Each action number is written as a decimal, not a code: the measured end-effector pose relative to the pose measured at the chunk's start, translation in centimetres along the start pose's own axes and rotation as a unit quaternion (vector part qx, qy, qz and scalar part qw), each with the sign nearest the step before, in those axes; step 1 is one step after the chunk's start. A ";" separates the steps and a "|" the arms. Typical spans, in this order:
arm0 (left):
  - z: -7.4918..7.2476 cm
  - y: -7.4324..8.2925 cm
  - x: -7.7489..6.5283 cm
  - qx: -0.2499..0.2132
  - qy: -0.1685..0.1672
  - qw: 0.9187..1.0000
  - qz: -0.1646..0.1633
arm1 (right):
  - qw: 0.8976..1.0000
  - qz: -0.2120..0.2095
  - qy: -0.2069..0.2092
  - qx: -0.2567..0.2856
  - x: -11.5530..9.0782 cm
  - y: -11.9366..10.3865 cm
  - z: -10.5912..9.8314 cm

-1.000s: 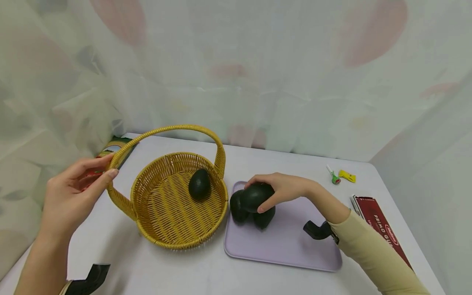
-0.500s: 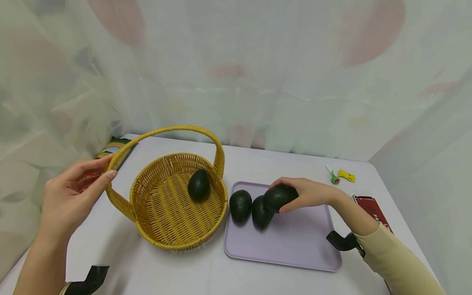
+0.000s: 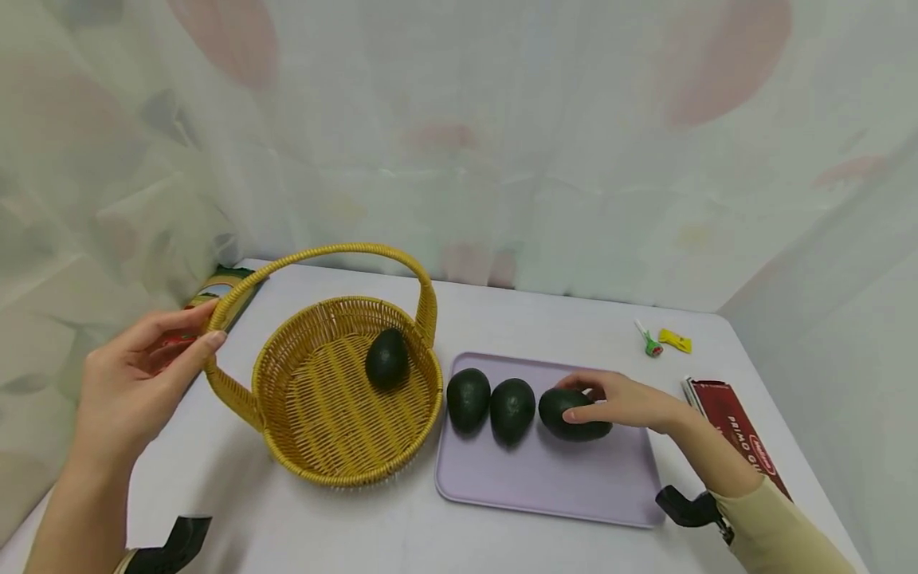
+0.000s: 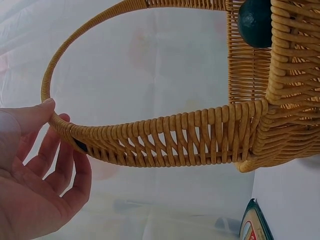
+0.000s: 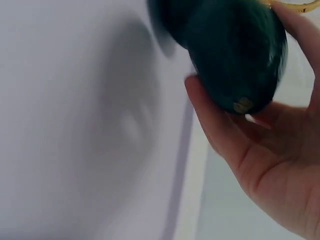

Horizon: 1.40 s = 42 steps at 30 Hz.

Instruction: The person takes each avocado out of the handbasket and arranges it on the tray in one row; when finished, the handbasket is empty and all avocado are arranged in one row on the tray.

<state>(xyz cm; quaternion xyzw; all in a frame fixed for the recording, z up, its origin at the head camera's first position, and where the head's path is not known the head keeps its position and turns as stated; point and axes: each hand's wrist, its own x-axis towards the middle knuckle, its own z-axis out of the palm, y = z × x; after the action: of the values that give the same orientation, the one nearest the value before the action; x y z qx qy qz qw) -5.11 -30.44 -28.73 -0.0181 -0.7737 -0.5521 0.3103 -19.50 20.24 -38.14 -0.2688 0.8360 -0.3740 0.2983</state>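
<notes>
My left hand pinches the side of the yellow wicker basket's tall handle between thumb and fingers. One dark green avocado sits inside the basket, toward its right wall. To the right, my right hand grips another avocado over the lilac tray. In the right wrist view the held avocado casts a shadow on the tray, fingers curled round it. On the tray's left side lie two more avocados, side by side.
At the back right are a lollipop and a yellow-wrapped sweet. A red box lies right of the tray, partly behind the right arm. Behind the left hand is a green packet. A patterned curtain hangs behind the table.
My right hand has carried its avocado rightward and lower, away from the two on the tray, which now show fully. My left hand and the basket stay in place.
</notes>
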 end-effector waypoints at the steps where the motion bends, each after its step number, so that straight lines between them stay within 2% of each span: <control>1: 0.0 0.0 0.0 0.005 0.002 1.000 0.001 | 1.000 0.007 0.011 0.011 -0.1 0.3 0.1; 6: 0.0 0.1 0.0 0.014 0.005 1.000 -0.001 | 0.994 0.048 0.082 0.058 0.1 1.2 1.1; 9: 0.0 0.2 0.0 0.012 0.002 1.000 -0.003 | 0.986 0.080 0.123 0.084 0.3 1.7 1.9; 13: 0.0 0.2 0.0 0.028 -0.001 1.000 -0.002 | 0.975 0.105 0.153 0.125 0.5 2.0 2.8; 18: 0.0 0.2 0.0 0.020 -0.005 1.000 0.000 | 0.963 0.123 0.166 0.175 0.5 2.1 3.8; 24: 0.0 0.3 0.0 0.041 -0.007 0.999 0.004 | 0.956 0.126 0.168 0.203 0.4 1.8 4.6; 34: 0.1 0.4 -0.1 0.043 -0.003 0.999 -0.003 | 0.949 0.140 0.197 0.204 0.4 1.7 5.3; 42: 0.1 0.5 -0.1 0.046 -0.001 0.999 -0.008 | 0.949 0.138 0.208 0.193 0.5 1.8 5.7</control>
<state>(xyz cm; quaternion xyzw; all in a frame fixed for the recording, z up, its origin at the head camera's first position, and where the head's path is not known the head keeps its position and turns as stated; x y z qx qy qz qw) -4.89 -30.12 -28.39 0.0014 -0.7988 -0.5184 0.3053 -16.24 18.24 -42.80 -0.0046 0.8200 -0.5314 0.2126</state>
